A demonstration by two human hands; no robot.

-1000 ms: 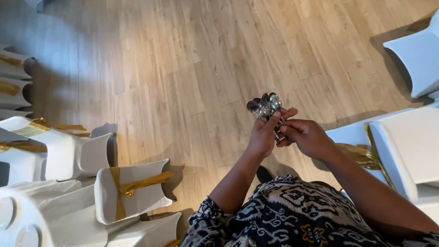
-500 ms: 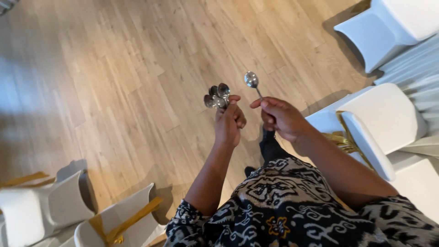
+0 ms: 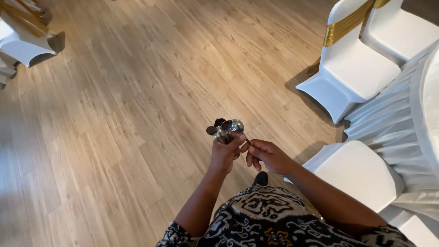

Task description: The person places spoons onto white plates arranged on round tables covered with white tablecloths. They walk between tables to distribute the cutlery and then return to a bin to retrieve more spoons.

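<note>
While left hand [image 3: 225,153] grips spoon bunch [image 3: 224,129], right hand [image 3: 267,155] pinches one handle.

head cam | looks steeply down | close over hands [image 3: 249,153] | wooden floor [image 3: 137,114] beyond

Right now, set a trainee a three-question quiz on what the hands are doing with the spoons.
1. True or false: the left hand grips a bunch of spoons with the bowls pointing up.
2. Where do the right hand fingers pinch? A) a spoon bowl B) a thin handle end beside the left hand C) the chair sash
3. What colour is the sash on the white chair at upper right?

Key
1. True.
2. B.
3. Gold.
</note>
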